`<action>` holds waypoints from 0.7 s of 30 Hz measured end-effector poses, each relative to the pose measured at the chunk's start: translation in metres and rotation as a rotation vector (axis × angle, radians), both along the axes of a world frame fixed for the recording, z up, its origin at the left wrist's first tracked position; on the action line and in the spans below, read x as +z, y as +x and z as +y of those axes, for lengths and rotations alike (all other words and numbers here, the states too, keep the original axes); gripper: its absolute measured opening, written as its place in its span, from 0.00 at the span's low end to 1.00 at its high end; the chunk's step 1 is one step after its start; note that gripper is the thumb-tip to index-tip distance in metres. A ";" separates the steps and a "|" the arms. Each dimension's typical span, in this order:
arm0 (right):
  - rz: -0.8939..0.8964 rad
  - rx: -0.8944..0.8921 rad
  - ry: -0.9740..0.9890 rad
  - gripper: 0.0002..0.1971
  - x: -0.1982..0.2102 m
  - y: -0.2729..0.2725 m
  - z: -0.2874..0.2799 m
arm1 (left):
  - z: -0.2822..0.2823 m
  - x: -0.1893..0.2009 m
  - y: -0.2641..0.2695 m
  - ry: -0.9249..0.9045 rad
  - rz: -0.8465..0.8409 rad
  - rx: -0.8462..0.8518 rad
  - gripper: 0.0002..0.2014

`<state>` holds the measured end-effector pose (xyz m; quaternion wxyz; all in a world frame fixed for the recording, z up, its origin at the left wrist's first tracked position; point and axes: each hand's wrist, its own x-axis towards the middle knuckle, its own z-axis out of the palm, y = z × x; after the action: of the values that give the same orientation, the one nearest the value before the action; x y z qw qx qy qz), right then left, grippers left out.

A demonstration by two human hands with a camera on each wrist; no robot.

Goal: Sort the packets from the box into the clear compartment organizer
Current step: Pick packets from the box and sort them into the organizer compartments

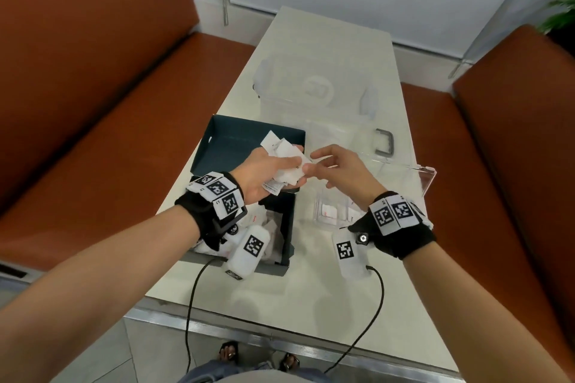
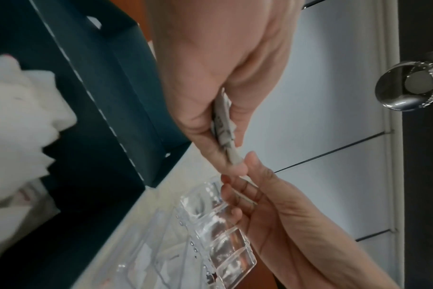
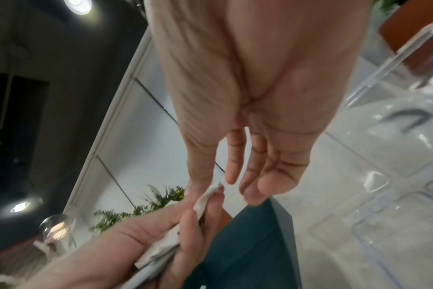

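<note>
My left hand (image 1: 280, 171) grips a bunch of white packets (image 1: 287, 162) above the dark teal box (image 1: 245, 137). More packets (image 1: 269, 228) lie in the box below my wrist. My right hand (image 1: 311, 162) has reached across, and its thumb and fingers pinch the end of one packet (image 2: 233, 158) that sticks out of the bunch. In the right wrist view the packet tip (image 3: 214, 190) lies against the thumb, with the other fingers (image 3: 252, 187) fairly straight. The clear compartment organizer (image 1: 323, 221) stands right of the box, under my right wrist, with a few white packets in it.
A large clear storage bin (image 1: 314, 87) with a grey handle (image 1: 385, 141) stands behind the organizer on the white table (image 1: 311, 295). Orange benches flank the table. Cables run from my wrist cameras over the near table edge.
</note>
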<state>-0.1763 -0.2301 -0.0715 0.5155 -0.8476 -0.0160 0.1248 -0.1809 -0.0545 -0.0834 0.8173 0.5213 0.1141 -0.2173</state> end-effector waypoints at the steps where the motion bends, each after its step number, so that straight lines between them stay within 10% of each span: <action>1: 0.023 -0.008 0.048 0.17 0.002 0.001 -0.008 | -0.006 0.001 0.001 0.000 -0.010 0.017 0.17; 21: 0.074 -0.213 0.141 0.08 0.012 -0.016 -0.138 | -0.144 0.000 0.003 -0.014 -0.017 -0.051 0.09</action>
<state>-0.1920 -0.3677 -0.0595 0.5842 -0.8011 0.0843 0.0990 -0.1778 -0.1981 -0.0830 0.8161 0.5201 0.0922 -0.2346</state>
